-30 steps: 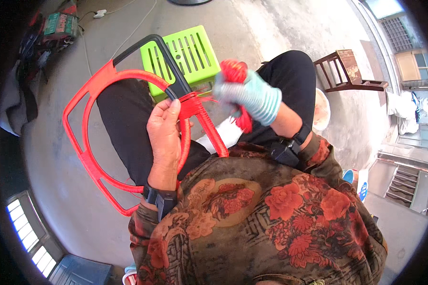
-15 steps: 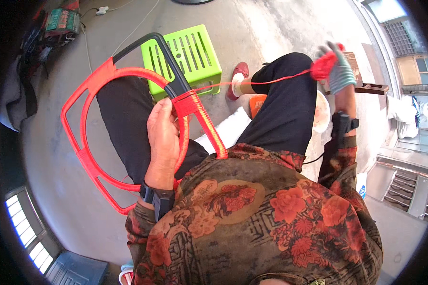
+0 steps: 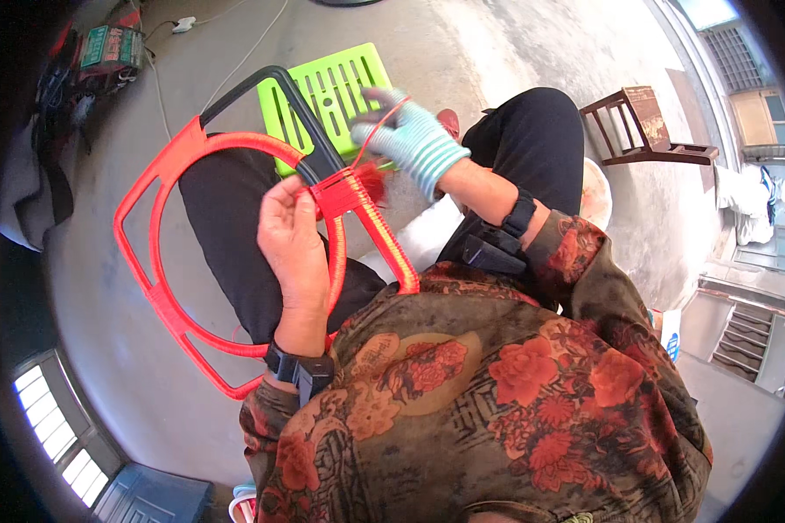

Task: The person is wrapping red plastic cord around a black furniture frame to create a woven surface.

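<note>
Over the left thigh [image 3: 222, 240], cord-wrapped frame [image 3: 344, 193], pinched by left hand [image 3: 294, 247]; gloved right hand [image 3: 414, 144] loose-fingered, red cord [image 3: 381, 131] across it; wrapping turn seems underway, next calls for drawing taut

Steeply down looks the left head camera, peering over the patterned shirt [image 3: 497, 401] and out past the knees [image 3: 532, 122]! The left hand [image 3: 295, 240] and right hand [image 3: 417, 146] sit close, mid-view; the floor [image 3: 122, 305] lies farther off, edges bowing, the dark left rim rather hard to read.

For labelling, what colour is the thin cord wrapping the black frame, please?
The thin cord is red, clearest in head view.
</note>
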Motion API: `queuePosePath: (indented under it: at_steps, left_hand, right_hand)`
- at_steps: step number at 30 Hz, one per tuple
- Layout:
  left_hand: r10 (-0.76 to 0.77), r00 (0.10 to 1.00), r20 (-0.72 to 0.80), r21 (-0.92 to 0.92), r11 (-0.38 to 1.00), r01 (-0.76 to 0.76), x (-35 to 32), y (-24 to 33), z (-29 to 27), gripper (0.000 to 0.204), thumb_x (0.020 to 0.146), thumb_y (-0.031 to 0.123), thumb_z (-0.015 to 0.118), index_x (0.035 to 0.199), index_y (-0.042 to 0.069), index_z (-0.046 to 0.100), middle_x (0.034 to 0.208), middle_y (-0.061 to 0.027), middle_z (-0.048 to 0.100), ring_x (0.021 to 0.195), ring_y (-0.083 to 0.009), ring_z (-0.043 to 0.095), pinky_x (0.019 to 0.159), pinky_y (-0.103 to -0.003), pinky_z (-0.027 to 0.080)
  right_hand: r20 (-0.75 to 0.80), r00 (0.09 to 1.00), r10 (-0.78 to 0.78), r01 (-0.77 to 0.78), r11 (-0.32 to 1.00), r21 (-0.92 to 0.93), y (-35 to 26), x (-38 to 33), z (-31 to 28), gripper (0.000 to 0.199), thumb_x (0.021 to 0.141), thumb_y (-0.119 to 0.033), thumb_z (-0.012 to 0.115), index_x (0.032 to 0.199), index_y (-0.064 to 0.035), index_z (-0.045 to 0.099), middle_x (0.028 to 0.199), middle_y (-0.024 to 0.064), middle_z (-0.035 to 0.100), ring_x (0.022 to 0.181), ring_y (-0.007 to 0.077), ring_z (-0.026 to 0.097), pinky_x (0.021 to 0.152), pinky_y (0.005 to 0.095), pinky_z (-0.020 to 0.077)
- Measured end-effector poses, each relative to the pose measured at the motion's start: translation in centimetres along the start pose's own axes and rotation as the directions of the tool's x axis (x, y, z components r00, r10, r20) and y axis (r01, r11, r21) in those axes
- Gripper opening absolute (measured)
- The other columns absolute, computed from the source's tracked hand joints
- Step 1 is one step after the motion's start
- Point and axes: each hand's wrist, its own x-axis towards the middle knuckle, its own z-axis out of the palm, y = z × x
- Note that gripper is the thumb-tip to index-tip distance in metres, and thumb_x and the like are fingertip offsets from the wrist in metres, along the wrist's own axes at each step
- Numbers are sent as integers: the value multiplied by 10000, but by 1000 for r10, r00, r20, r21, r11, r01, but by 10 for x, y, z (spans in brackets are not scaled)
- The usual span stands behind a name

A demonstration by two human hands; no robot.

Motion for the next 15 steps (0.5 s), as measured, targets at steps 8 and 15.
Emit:
queuePosePath:
  at_steps: [8, 15]
  left_hand:
    - [626, 772, 107, 382, 691, -614, -18, 22, 12, 235, 891, -39, 511, 1126, -40, 495, 1051, -103, 567, 938, -140, 570, 830, -254, 478]
    - [272, 962, -5, 209, 941, -266, -3, 8, -4, 196, 918, 88, 537, 1091, -3, 528, 958, -52, 601, 800, -89, 571, 708, -223, 475]
  right_hand:
    - [267, 591, -762, 731, 365, -577, -41, -23, 36, 520, 633, -173, 734, 1107, -43, 566, 1156, 163, 548, 1126, 372, 484, 978, 441, 388]
    - [-61, 823, -565, 416, 672, -613, -52, -44, -28, 176, 800, -159, 662, 929, -57, 598, 714, 112, 610, 636, 231, 615, 607, 297, 484]
